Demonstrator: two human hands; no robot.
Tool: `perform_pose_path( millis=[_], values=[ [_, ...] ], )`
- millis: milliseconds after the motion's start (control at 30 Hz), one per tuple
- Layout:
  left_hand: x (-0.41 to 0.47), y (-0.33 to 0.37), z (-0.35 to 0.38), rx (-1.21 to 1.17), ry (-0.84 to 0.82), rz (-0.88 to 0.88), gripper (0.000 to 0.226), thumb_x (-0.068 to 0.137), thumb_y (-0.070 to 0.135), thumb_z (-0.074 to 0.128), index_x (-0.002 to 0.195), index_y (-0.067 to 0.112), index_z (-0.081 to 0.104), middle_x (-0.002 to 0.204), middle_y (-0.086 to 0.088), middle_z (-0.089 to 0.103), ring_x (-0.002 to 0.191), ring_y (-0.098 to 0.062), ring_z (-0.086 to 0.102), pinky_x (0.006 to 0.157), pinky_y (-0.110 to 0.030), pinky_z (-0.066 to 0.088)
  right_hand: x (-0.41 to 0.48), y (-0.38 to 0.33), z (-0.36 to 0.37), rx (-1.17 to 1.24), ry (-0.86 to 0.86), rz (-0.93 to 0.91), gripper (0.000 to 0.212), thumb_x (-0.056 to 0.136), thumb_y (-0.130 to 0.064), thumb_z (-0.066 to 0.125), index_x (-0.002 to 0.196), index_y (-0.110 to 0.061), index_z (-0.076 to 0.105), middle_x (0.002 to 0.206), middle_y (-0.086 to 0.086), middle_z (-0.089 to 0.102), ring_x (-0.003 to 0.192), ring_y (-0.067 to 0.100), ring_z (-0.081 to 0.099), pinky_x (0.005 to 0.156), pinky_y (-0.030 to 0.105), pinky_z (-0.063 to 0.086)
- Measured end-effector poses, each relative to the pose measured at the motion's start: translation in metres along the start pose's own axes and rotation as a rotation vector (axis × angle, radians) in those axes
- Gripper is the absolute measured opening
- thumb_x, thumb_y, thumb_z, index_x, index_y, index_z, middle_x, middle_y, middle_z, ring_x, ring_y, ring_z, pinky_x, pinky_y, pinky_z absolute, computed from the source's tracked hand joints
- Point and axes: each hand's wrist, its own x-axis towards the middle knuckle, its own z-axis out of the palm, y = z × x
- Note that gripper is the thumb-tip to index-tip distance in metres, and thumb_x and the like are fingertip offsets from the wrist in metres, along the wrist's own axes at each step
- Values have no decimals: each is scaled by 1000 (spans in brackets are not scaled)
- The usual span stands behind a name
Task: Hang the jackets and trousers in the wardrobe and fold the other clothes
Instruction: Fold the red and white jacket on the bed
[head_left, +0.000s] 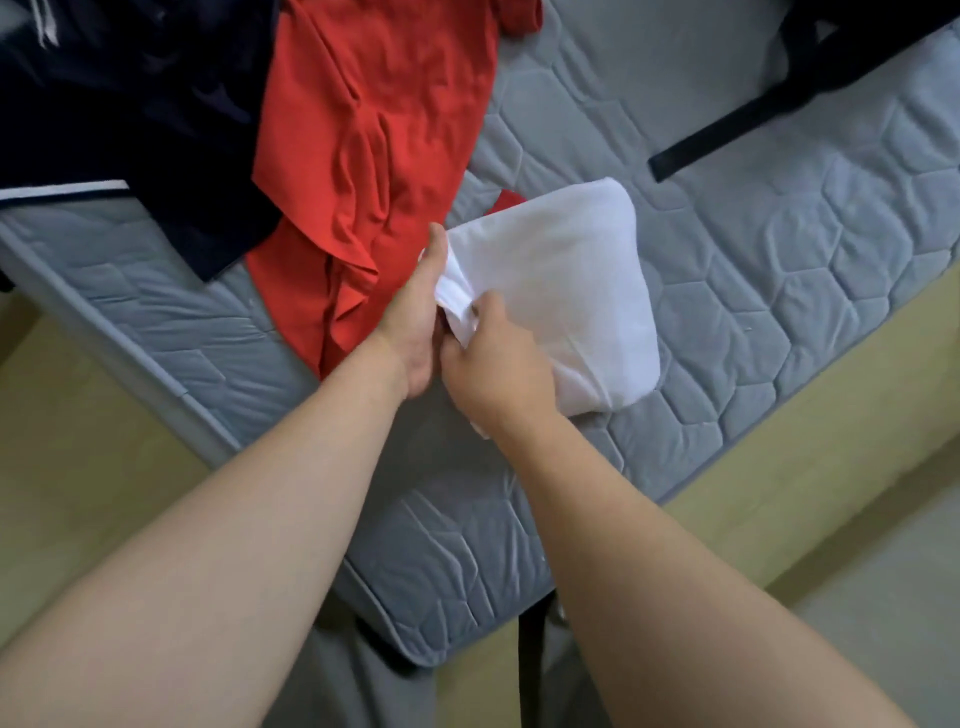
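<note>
- While the folded white garment sits over the middle of the mattress, whether resting or just lifted I cannot tell, both hands are on its side nearest the left edge.
- The left hand grips that side, with its thumb laid along the top of the cloth and its fingers hidden beneath.
- The right hand has its fingers curled round a bunched fold at the bundle's near corner, touching the left hand.
- A red garment lies spread and rumpled just beside the white bundle. It runs from the far side down to the mattress's left edge, and a bit of it peeks out behind the bundle.
- A navy garment with white trim covers the far left of the mattress, overlaps the red one, and reaches the left edge.
- A black garment lies at the far right, with a strap-like strip reaching inward, well apart from the bundle.
- Bare quilted mattress lies open to the right of the bundle as far as the right edge, and toward the near corner.
- Yellowish floor borders both edges.
</note>
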Motion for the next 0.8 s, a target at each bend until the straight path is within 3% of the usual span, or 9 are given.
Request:
perform_pose_path(
  millis=[67, 100, 200, 267, 333, 467, 567, 667, 800],
  values=[
    [3, -8, 3, 183, 87, 26, 30, 84, 40, 77, 95, 12, 76, 90, -9, 75, 78, -21, 72, 67, -28, 57, -3, 7, 3, 71, -189, 8, 45, 94, -29, 53, 135, -16, 43, 113, 16, 67, 104, 38, 63, 81, 41, 49],
    [5, -12, 5, 257, 181, 44, 21, 85, 23, 80, 100, 9, 73, 90, -9, 74, 72, -19, 71, 64, -27, 57, -4, 11, 0, 71, -204, -9, 43, 94, -25, 54, 135, -15, 49, 115, 15, 69, 106, 36, 63, 83, 36, 48],
    [11, -21, 7, 278, 288, 82, 30, 90, 3, 71, 120, 2, 66, 98, -10, 75, 76, -16, 75, 64, -29, 60, -9, 20, -24, 151, 121, -64, 27, 91, -17, 54, 113, -16, 70, 102, 4, 74, 98, 25, 66, 80, 30, 46],
    [11, -18, 8, 409, 343, 159, 34, 92, 10, 71, 125, 4, 65, 112, -11, 73, 98, -23, 73, 85, -37, 60, -6, 24, -44, 153, 465, -81, 29, 89, -19, 56, 116, -15, 66, 106, 2, 68, 100, 23, 61, 84, 28, 42],
    [11, -15, 9, 574, 408, 259, 36, 92, 20, 72, 125, 7, 66, 117, -8, 72, 106, -22, 69, 92, -36, 56, 5, 28, -59, -15, 657, -73, 40, 91, -29, 56, 129, -17, 59, 123, 6, 60, 112, 25, 53, 93, 34, 39],
    [12, -17, 9, 638, 487, 304, 39, 92, 28, 71, 126, 9, 65, 121, -7, 70, 111, -23, 66, 93, -32, 52, 41, 42, -63, -114, 516, 111, 57, 100, -50, 42, 153, -29, 32, 147, 5, 40, 133, 27, 40, 109, 50, 31],
    [25, -21, 11, 824, 678, 266, 54, 88, 44, 71, 129, 11, 56, 131, -13, 58, 122, -33, 55, 103, -40, 44, 60, 58, -51, -174, 459, 151, 60, 102, -55, 33, 156, -32, 21, 150, 6, 36, 135, 30, 38, 109, 53, 30],
    [38, -25, 17, 794, 866, 163, 76, 77, 62, 73, 126, 10, 50, 135, -13, 52, 125, -36, 52, 104, -43, 43, 74, 67, -40, -198, 499, 175, 62, 101, -58, 26, 157, -32, 18, 155, 8, 30, 138, 30, 33, 110, 52, 26],
    [53, -42, 23, 653, 883, 17, 98, 69, 82, 64, 133, 9, 51, 135, -10, 60, 118, -33, 61, 86, -32, 44, 91, 88, -35, -210, 462, 200, 67, 98, -61, 18, 158, -33, 8, 160, 9, 20, 144, 30, 23, 115, 50, 18]
  ],
)
